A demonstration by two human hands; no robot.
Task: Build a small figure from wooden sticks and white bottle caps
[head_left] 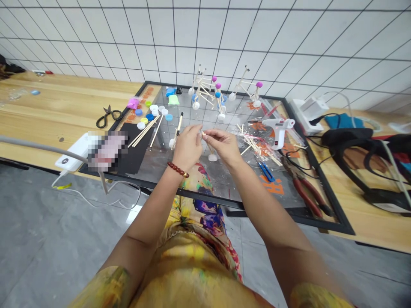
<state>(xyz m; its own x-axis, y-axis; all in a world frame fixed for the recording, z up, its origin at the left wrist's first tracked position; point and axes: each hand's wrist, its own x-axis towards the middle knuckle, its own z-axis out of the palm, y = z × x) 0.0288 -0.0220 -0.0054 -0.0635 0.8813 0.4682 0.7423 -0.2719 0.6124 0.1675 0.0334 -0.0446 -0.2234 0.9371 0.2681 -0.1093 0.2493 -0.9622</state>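
My left hand [189,146], with a brown bead bracelet on its wrist, is closed round part of a small wooden-stick frame [178,125]. White bottle caps sit on the frame: one cap [212,158] shows below the hands, another at its left. My right hand [225,145] meets the left at the fingertips, thumb and forefinger pinched at a tiny pale piece too small to make out. Fingers hide the middle of the frame. Behind stand stick models [205,92] with bottle caps and pink and blue balls, and a smaller one [245,83] to their right.
Loose sticks [144,131] and coloured caps [154,109] lie left, near scissors [109,115] and a white power bank [77,149]. At right are a glue gun [278,130], stick scraps [253,143], blue tweezers [266,172], red-handled pliers [310,192] and a power strip [305,117].
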